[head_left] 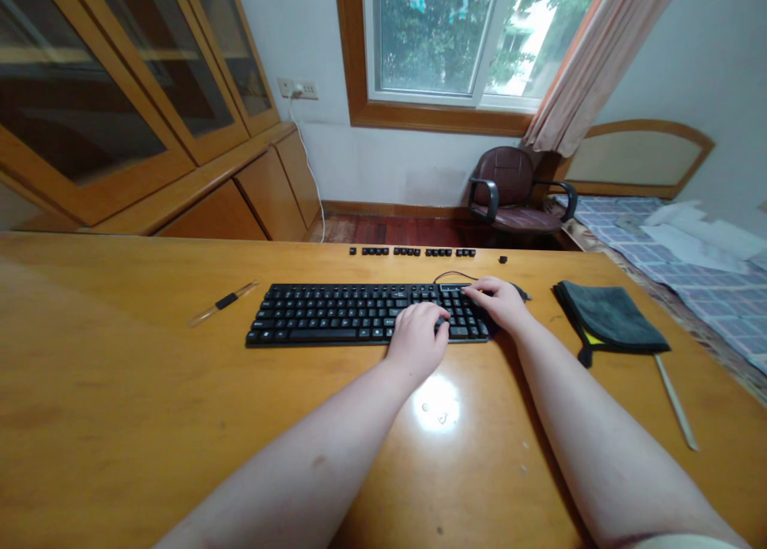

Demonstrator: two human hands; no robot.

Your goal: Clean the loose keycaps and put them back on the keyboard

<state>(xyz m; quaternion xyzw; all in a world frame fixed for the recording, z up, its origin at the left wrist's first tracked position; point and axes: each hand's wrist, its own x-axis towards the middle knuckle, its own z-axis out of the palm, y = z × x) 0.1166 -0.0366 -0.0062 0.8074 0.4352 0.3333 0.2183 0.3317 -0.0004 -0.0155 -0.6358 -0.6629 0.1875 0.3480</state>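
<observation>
A black keyboard (323, 313) lies on the wooden desk, its far edge row showing low dark mounts rather than full keycaps. My left hand (418, 332) rests over its right part, near the arrow keys, with fingers curled and the thumb drawn in. Something small and dark shows between thumb and fingers; I cannot make it out. Above the number pad, my right hand (497, 301) reaches in from the right with fingers stretched out, the tips touching the top of the pad. Loose black keycaps (407, 251) stand in short groups along the far desk edge, and a single keycap (502, 259) sits apart.
A clear tool with a black grip (226, 300) lies left of the keyboard. Folded dark cloths (611, 316) lie at the right, with a pale thin strip (676, 403) beside them. A cable (452, 274) runs behind the keyboard. An armchair (509, 189) stands beyond the desk.
</observation>
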